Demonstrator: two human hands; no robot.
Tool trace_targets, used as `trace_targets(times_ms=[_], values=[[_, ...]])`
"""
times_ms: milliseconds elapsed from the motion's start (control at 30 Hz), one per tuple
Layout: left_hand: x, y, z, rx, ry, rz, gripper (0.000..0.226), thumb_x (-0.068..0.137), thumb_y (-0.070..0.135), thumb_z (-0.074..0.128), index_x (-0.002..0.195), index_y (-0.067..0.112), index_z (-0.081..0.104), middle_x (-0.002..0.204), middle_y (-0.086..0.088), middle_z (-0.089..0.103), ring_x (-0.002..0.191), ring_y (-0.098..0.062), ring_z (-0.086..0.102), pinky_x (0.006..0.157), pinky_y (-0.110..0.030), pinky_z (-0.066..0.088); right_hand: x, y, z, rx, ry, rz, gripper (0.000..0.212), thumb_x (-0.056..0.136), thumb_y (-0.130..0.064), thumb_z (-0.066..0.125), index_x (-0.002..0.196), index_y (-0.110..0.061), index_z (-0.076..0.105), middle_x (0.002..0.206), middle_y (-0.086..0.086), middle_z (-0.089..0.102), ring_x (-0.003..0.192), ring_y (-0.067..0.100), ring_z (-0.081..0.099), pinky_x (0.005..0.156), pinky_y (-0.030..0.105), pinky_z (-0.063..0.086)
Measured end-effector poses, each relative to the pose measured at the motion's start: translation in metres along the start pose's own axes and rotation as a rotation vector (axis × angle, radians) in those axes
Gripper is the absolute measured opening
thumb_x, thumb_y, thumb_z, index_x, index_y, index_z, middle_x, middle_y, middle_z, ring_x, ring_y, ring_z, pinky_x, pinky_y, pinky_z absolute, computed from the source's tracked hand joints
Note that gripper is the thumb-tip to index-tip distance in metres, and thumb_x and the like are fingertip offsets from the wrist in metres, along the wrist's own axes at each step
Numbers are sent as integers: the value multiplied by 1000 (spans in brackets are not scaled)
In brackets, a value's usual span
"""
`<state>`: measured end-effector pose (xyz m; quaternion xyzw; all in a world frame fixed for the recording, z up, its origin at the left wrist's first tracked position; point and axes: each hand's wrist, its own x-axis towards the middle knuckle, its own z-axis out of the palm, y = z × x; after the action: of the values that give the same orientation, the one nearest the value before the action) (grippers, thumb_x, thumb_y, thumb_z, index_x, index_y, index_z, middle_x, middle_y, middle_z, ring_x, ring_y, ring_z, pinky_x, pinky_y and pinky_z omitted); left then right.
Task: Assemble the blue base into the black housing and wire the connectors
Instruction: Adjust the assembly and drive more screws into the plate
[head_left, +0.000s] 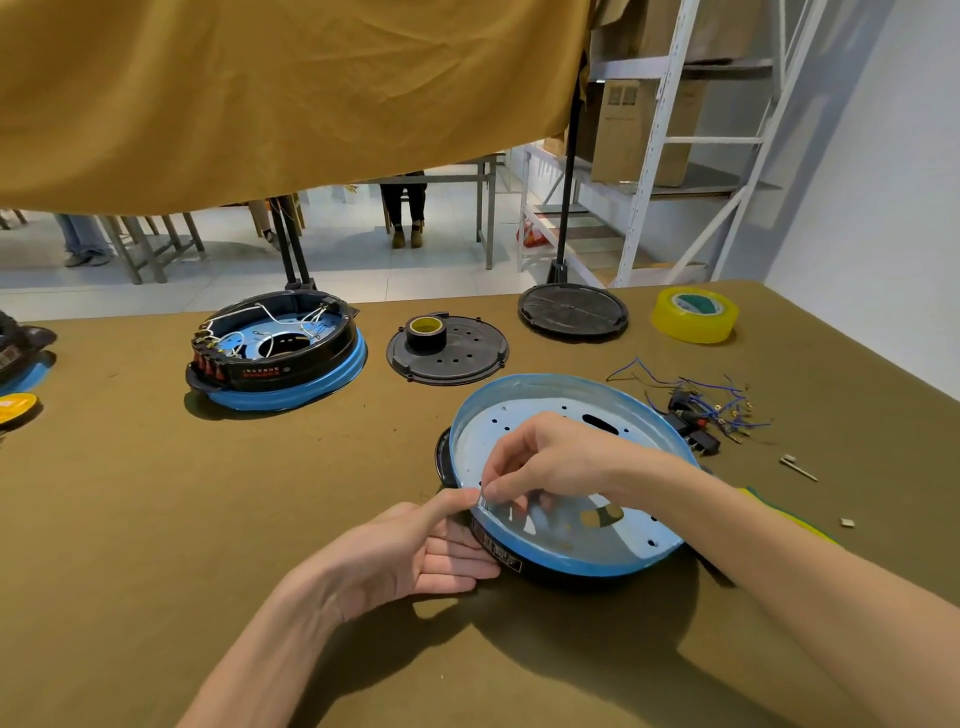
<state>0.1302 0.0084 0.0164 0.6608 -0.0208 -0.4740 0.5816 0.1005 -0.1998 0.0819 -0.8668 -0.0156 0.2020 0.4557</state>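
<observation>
Blue base seated in black housing, both hands at its near-left rim.

An olive-covered table (156, 519) filled the lower frame. At lower centre the blue base (545, 431) sat tilted in the black housing (498, 558), its perforated pan holding nothing but holes. The left hand (415, 551) cupped the housing's side, fingers straight, thumb on the rim. The right hand (540, 462) pinched what seemed a small clear piece there. At upper left, a second assembled unit (275, 353) contained white wires. Loose blue connectors (711, 410) lay at right.
</observation>
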Motion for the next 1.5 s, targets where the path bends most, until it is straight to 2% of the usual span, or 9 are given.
trace_targets(times_ms=[267, 633, 800, 967, 1100, 1300, 1433, 1500], values=[[1, -1, 1, 14, 9, -3, 89, 61, 62, 76, 122, -1, 65, 110, -17, 77, 105, -24, 75, 87, -31, 62, 7, -3, 0, -167, -3, 16, 7, 88, -25, 78, 84, -21, 81, 70, -6, 74, 56, 4, 59, 53, 17, 45], [0, -1, 1, -4, -3, 15, 85, 64, 59, 79, 122, -2, 65, 111, -18, 77, 106, -26, 75, 86, -31, 62, 13, -5, -7, -218, -92, 17, 7, 88, -28, 80, 83, -24, 80, 72, -7, 75, 61, 5, 65, 52, 14, 45], [2, -2, 2, 3, 23, 7, 90, 62, 64, 76, 121, -2, 65, 109, -17, 77, 104, -25, 76, 85, -31, 63, 16, -2, -4, -208, -48, 11, 8, 88, -29, 79, 86, -21, 80, 74, -5, 77, 61, 5, 67, 61, 18, 48], [3, -4, 1, -6, 37, 16, 91, 61, 64, 79, 122, -2, 64, 109, -17, 77, 104, -25, 76, 85, -31, 63, 13, -4, -7, -221, -57, 26, 10, 86, -29, 81, 81, -21, 79, 70, -5, 74, 52, 6, 62, 45, 18, 39], [4, -5, 3, -9, 55, 20, 94, 58, 64, 81, 122, -2, 63, 108, -17, 78, 102, -26, 76, 81, -31, 63, 10, -3, -7, -172, -78, -3, 9, 88, -23, 80, 86, -14, 79, 66, -4, 72, 50, 7, 63, 41, 17, 41], [6, -5, 7, -3, 94, 24, 99, 51, 67, 80, 120, -2, 64, 105, -17, 78, 99, -25, 77, 79, -31, 63, 9, 0, -4, -137, -28, -1, 11, 89, -22, 79, 88, -11, 79, 71, 0, 74, 56, 13, 70, 42, 20, 47], [4, -6, 5, 1, 65, 33, 95, 57, 67, 79, 121, -2, 64, 107, -17, 78, 102, -25, 76, 82, -31, 63, 5, -1, -4, -129, -105, -33, 5, 95, -19, 72, 99, -16, 72, 77, -1, 76, 61, 15, 72, 45, 22, 50], [3, -4, 4, -13, 62, 25, 96, 57, 68, 78, 122, -1, 64, 108, -17, 78, 102, -26, 76, 82, -32, 63, 3, -2, -4, -189, -100, -69, 14, 94, -15, 71, 107, -21, 69, 86, 1, 77, 62, 14, 73, 48, 22, 53]])
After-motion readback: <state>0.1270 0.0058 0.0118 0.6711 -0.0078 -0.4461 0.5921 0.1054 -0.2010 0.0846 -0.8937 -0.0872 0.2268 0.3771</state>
